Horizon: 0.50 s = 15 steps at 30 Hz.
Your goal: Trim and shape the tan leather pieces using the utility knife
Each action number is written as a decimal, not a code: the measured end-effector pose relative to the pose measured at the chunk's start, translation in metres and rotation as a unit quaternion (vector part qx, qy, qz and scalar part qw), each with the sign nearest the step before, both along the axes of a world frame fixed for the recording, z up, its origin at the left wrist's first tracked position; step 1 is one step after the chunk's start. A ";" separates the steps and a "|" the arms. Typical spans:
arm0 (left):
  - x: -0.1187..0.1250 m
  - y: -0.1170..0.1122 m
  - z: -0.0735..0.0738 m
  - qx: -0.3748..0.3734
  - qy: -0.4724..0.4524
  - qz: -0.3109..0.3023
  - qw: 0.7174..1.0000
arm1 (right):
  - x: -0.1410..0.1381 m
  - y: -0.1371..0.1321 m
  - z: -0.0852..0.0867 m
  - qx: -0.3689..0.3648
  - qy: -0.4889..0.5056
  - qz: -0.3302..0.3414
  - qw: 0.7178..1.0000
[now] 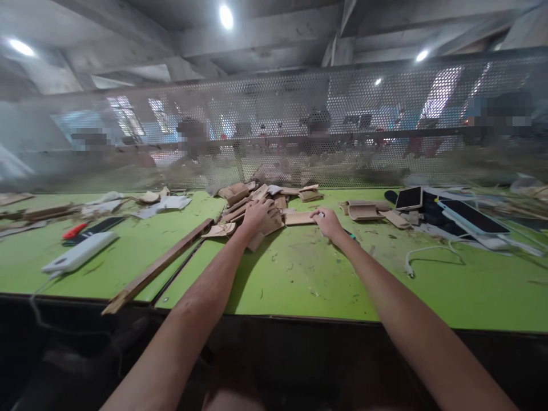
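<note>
My left hand [259,214] lies over a heap of pale brown wooden pieces [237,194], its fingers spread and curved across them. Some pieces are curved like split bamboo; others look flat. Just right of the heap, a flat rectangular piece [298,218] rests on the green table. My right hand [329,223] is at that piece's right end, fingers curled in. A small dark and teal end [350,234] shows beside its wrist, perhaps part of a slim item in the grip, but the fingers hide most of it.
A long wooden stick [160,264] lies at the left, overhanging the front edge. Further left are a white power bank [80,253] and a red-ended item [75,230]. Curved pieces [363,210], phones [473,216] and a white cable [432,249] lie right. A perforated screen [282,131] stands behind.
</note>
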<state>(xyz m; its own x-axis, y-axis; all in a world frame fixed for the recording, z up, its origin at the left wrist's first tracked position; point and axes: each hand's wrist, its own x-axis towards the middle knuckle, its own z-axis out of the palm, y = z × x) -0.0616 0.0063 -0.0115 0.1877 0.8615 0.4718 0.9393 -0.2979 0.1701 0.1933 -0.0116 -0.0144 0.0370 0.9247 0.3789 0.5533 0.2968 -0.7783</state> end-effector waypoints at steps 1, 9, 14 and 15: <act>0.001 0.000 0.000 0.000 0.008 0.001 1.000 | 0.000 0.000 0.000 0.003 -0.001 0.000 1.000; 0.007 -0.005 0.003 0.005 0.038 0.034 0.999 | 0.001 -0.002 0.002 0.002 0.006 0.004 1.000; 0.003 -0.006 0.007 -0.017 0.071 -0.013 0.997 | 0.001 -0.002 0.002 0.000 0.010 0.006 1.000; 0.002 -0.007 0.009 -0.025 0.078 -0.026 0.996 | 0.000 -0.002 0.002 0.002 0.011 0.008 1.000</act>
<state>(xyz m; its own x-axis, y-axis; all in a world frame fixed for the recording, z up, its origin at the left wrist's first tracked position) -0.0592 -0.0007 -0.0027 0.3002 0.8703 0.3904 0.9390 -0.3417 0.0397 0.1938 -0.0137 -0.0129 0.0311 0.9235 0.3824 0.5307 0.3090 -0.7892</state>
